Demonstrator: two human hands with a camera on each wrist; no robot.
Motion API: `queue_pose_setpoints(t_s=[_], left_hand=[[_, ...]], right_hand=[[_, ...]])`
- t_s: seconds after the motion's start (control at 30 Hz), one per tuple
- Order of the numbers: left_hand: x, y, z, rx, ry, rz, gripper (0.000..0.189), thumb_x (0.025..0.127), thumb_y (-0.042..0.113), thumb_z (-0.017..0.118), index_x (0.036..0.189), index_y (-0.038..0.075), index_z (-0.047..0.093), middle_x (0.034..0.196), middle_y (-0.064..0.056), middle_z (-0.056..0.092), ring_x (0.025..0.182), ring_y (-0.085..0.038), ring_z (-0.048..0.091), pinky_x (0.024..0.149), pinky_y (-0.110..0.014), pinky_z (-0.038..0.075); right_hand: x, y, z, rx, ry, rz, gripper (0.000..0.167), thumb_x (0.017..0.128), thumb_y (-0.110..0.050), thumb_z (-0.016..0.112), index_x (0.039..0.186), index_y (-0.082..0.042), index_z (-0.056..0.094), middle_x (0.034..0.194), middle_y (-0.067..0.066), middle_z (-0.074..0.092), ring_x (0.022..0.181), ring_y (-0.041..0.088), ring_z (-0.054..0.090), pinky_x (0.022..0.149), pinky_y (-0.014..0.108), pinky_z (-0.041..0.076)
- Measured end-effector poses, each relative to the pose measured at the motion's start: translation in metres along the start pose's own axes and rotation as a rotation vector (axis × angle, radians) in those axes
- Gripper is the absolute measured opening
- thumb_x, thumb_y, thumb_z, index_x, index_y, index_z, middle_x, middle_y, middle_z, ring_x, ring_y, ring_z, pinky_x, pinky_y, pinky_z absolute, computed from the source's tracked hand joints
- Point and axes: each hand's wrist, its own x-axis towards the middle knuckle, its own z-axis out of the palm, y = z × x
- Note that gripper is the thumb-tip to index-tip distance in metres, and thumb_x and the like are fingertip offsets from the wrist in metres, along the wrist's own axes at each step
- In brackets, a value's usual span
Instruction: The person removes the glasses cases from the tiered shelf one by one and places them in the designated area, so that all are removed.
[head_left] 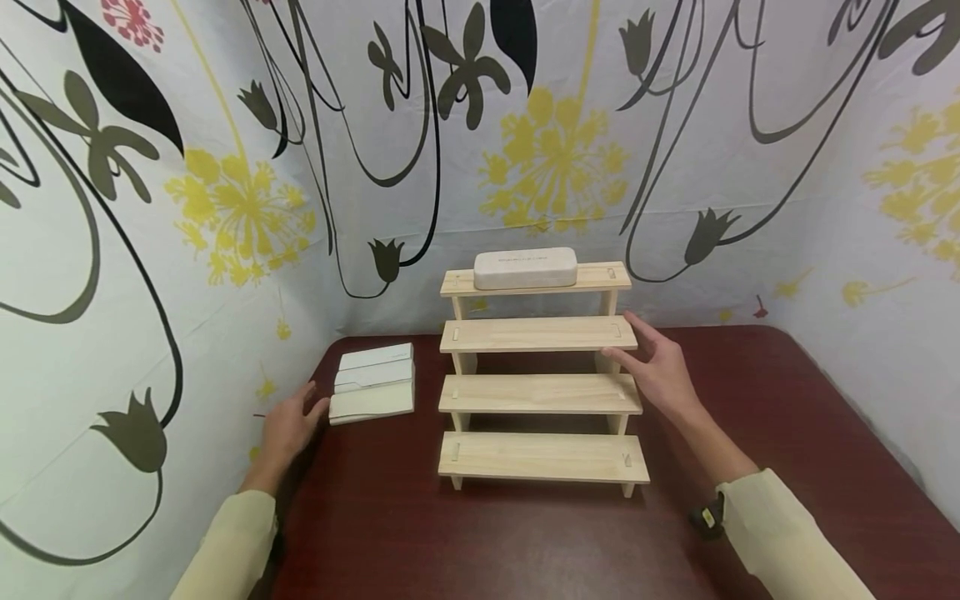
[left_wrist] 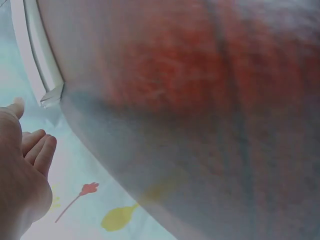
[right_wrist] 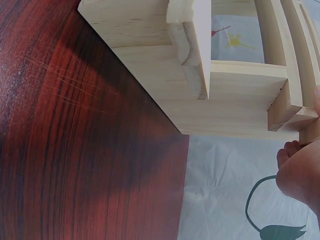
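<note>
A light wooden stepped display rack (head_left: 540,457) stands on the table. My right hand (head_left: 660,375) grips the right end of its second-highest board, thumb at the front and fingers at the far side. The right wrist view shows the side of the rack (right_wrist: 225,102) and the curled fingers of the right hand (right_wrist: 302,172) at the upper boards. My left hand (head_left: 288,425) is beside the left edge of some flat white items (head_left: 375,383) laid in overlapping steps, holding nothing. Its fingers are loosely bent in the left wrist view.
A white oblong case (head_left: 525,269) sits on the rack's top board. The dark red table (head_left: 525,542) is bordered by a floral cloth (head_left: 465,200) behind and on both sides. The left hand is close to the cloth on that side.
</note>
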Motion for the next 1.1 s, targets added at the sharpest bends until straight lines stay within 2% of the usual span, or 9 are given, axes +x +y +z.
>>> queue_pose_setpoints(t_s=[0.2,0.37,0.47,0.63,0.67,0.77,0.9,1.03,1.1], left_hand=[[0.011,0.007,-0.007,-0.03,0.1,-0.026,0.049,0.11,0.026,0.061,0.142,-0.011,0.058,0.132,-0.034,0.065,0.119,-0.056,0.062,0.1,-0.068,0.048],[0.023,0.018,-0.016,-0.11,0.111,-0.08,0.055,0.112,0.034,0.056,0.15,-0.006,0.053,0.145,-0.029,0.06,0.122,-0.05,0.064,0.104,-0.064,0.048],[0.033,0.026,-0.02,-0.134,0.11,-0.069,0.059,0.113,0.038,0.054,0.154,-0.005,0.05,0.151,-0.026,0.056,0.126,-0.049,0.062,0.107,-0.062,0.048],[0.051,0.044,-0.02,-0.189,0.118,-0.011,0.062,0.113,0.041,0.052,0.156,-0.004,0.048,0.154,-0.025,0.053,0.131,-0.049,0.059,0.111,-0.062,0.045],[0.055,0.048,-0.02,-0.201,0.119,0.001,0.062,0.113,0.04,0.051,0.156,-0.004,0.047,0.154,-0.026,0.053,0.133,-0.049,0.057,0.112,-0.062,0.044],[0.064,0.065,-0.02,-0.238,0.106,0.028,0.062,0.114,0.041,0.047,0.159,-0.002,0.045,0.157,-0.025,0.05,0.14,-0.047,0.052,0.116,-0.061,0.04],[0.076,0.09,-0.024,-0.285,0.089,0.053,0.063,0.114,0.042,0.047,0.161,0.0,0.042,0.16,-0.022,0.048,0.147,-0.043,0.045,0.12,-0.059,0.036],[0.086,0.112,-0.027,-0.322,0.076,0.08,0.066,0.113,0.044,0.05,0.162,0.003,0.041,0.162,-0.018,0.048,0.149,-0.039,0.044,0.121,-0.056,0.035],[0.09,0.123,-0.026,-0.345,0.067,0.093,0.067,0.112,0.045,0.053,0.163,0.005,0.04,0.163,-0.015,0.047,0.15,-0.037,0.044,0.122,-0.054,0.035]], right_hand=[[0.0,-0.001,0.0,-0.004,-0.001,-0.003,0.085,0.098,-0.03,0.081,0.166,-0.01,0.035,0.17,0.018,0.032,0.149,0.04,0.043,0.112,0.059,0.044],[0.0,-0.001,0.0,-0.009,0.002,-0.012,0.084,0.098,-0.029,0.081,0.166,-0.009,0.035,0.169,0.019,0.034,0.148,0.041,0.044,0.111,0.059,0.044],[-0.001,-0.001,-0.001,-0.015,0.004,-0.011,0.084,0.098,-0.029,0.081,0.166,-0.009,0.036,0.169,0.019,0.034,0.147,0.041,0.045,0.111,0.06,0.045],[-0.002,0.0,-0.001,-0.024,0.001,-0.004,0.084,0.098,-0.03,0.081,0.166,-0.009,0.036,0.169,0.019,0.034,0.147,0.041,0.045,0.111,0.06,0.045],[-0.002,0.0,-0.001,-0.021,-0.002,0.002,0.083,0.099,-0.032,0.08,0.166,-0.01,0.036,0.169,0.018,0.034,0.145,0.041,0.048,0.111,0.057,0.046],[-0.001,0.0,-0.001,-0.01,-0.005,0.017,0.081,0.101,-0.037,0.076,0.166,-0.011,0.035,0.168,0.017,0.036,0.138,0.04,0.056,0.106,0.032,0.053],[0.002,0.0,-0.002,-0.005,0.0,0.026,0.079,0.103,-0.042,0.072,0.166,-0.01,0.036,0.166,0.016,0.039,0.131,0.038,0.062,0.091,0.008,0.046],[0.003,-0.002,-0.003,-0.007,-0.002,0.027,0.077,0.104,-0.04,0.072,0.166,-0.01,0.037,0.166,0.017,0.039,0.131,0.039,0.062,0.094,0.012,0.047],[0.003,-0.003,-0.004,-0.008,-0.009,0.03,0.077,0.104,-0.039,0.072,0.166,-0.01,0.037,0.166,0.018,0.039,0.131,0.04,0.062,0.099,0.02,0.05]])
